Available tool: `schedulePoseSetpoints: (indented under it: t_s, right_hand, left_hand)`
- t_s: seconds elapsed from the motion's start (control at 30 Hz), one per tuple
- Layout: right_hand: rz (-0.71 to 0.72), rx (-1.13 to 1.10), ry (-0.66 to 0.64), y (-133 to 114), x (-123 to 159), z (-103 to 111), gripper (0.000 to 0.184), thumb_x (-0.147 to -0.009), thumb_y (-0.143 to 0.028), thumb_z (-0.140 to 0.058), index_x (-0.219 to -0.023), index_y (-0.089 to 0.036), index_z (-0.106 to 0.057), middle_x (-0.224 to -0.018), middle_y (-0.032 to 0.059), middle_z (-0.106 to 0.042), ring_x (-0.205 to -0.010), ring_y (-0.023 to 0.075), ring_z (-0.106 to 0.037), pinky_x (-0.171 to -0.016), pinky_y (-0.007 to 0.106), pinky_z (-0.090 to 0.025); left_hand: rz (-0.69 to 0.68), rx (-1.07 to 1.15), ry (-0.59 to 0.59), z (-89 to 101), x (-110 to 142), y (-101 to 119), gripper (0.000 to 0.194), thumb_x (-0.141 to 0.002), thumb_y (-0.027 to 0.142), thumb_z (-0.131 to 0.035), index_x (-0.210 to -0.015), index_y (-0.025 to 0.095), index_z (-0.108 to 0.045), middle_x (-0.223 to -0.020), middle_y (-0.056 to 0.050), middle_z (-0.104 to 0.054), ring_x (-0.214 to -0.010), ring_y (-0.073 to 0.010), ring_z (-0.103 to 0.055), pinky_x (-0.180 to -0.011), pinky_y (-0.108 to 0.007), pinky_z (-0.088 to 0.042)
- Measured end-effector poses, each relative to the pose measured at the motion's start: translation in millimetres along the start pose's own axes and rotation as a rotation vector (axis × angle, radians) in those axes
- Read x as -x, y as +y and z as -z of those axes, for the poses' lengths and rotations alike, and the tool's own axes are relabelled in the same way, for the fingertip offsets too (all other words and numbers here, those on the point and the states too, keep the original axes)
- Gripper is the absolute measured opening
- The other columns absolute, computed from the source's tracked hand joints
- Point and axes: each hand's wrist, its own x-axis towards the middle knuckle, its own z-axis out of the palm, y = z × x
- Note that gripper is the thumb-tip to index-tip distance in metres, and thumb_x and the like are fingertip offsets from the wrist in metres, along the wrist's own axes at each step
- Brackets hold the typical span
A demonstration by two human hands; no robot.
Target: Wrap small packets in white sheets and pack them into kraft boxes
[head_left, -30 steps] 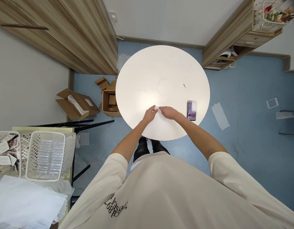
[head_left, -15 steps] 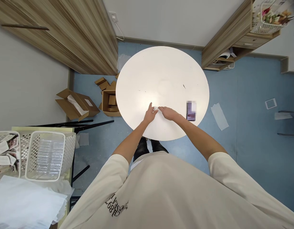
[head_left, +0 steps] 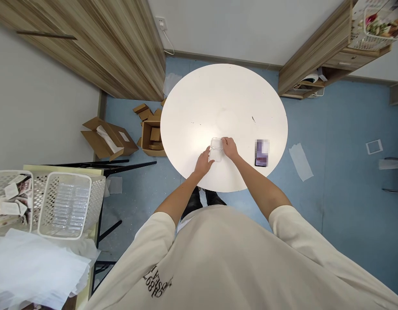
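A small transparent plastic box (head_left: 216, 156) lies opened out on the round white table (head_left: 231, 94), its two halves spread near and far with a hinge line between them. My left hand (head_left: 203, 162) holds the left side of the near half between thumb and fingers. At the upper right, my right hand (head_left: 229, 147) has its fingers closed on the edge of the far half. Whether anything lies inside the box I cannot tell.
A phone-like purple object (head_left: 261, 153), partly blurred, lies at the table's right. Left of the table are open cardboard boxes (head_left: 110, 137). A side table at lower left carries white baskets (head_left: 65, 206), one with stacked transparent boxes, and white sheets (head_left: 40, 267).
The small box, closed between my fingertips before, now lies opened out flat. My right hand has moved up and away as the lid swung to the far side.
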Motion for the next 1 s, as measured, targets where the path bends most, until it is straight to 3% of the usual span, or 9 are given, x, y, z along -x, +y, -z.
schedulePoseSetpoints:
  t_s: [0.1,0.3,0.57,0.8,1.0]
  right_hand:
    - [-0.005,-0.026,-0.02,2.2,-0.5,-3.0,0.042,-0.104,-0.046,-0.037,-0.121,-0.023,-0.067,-0.126,0.0121,-0.066,-0.12,0.0261,-0.057,-0.107,0.042,-0.046]
    - [-0.068,-0.095,-0.071,3.7,6.9,4.8,0.048,-0.101,-0.04,-0.044,-0.143,-0.021,-0.057,-0.137,0.0126,-0.063,-0.12,0.0252,-0.06,-0.111,0.044,-0.046]
    - [-0.089,-0.119,-0.088,10.7,26.7,16.9,0.046,-0.099,-0.038,-0.045,-0.139,-0.022,-0.06,-0.139,0.0112,-0.063,-0.116,0.0231,-0.063,-0.109,0.043,-0.048]
    - [-0.063,-0.16,-0.105,13.3,57.2,31.4,0.042,-0.097,-0.04,-0.045,-0.131,-0.024,-0.063,-0.139,0.0098,-0.063,-0.111,0.0221,-0.065,-0.101,0.043,-0.052]
    - [-0.014,-0.177,-0.128,10.2,79.7,39.7,0.04,-0.095,-0.041,-0.047,-0.126,-0.024,-0.065,-0.131,0.0088,-0.068,-0.105,0.0217,-0.068,-0.092,0.041,-0.056]
  left_hand:
    - [-0.034,-0.039,-0.006,-1.0,2.0,-2.4,0.076,-0.098,0.029,-0.061,-0.164,0.027,-0.024,-0.144,-0.016,-0.055,-0.121,-0.0322,-0.06,-0.107,-0.055,-0.048]
    - [-0.047,-0.043,0.008,-2.1,4.7,-0.6,0.075,-0.098,0.026,-0.057,-0.164,0.025,-0.022,-0.145,-0.017,-0.053,-0.119,-0.0318,-0.06,-0.107,-0.057,-0.049]
    - [0.056,-0.01,0.019,3.0,10.5,2.9,0.064,-0.1,0.025,-0.05,-0.161,0.026,-0.029,-0.153,-0.015,-0.049,-0.128,-0.0296,-0.058,-0.108,-0.051,-0.05]
    - [0.097,-0.055,0.059,22.2,24.7,17.9,0.051,-0.1,0.025,-0.047,-0.151,0.023,-0.046,-0.156,-0.015,-0.046,-0.134,-0.0295,-0.055,-0.113,-0.051,-0.047]
    - [0.11,-0.07,0.086,32.7,44.2,31.0,0.049,-0.101,0.027,-0.045,-0.149,0.02,-0.049,-0.153,-0.016,-0.051,-0.136,-0.0295,-0.055,-0.115,-0.05,-0.045]
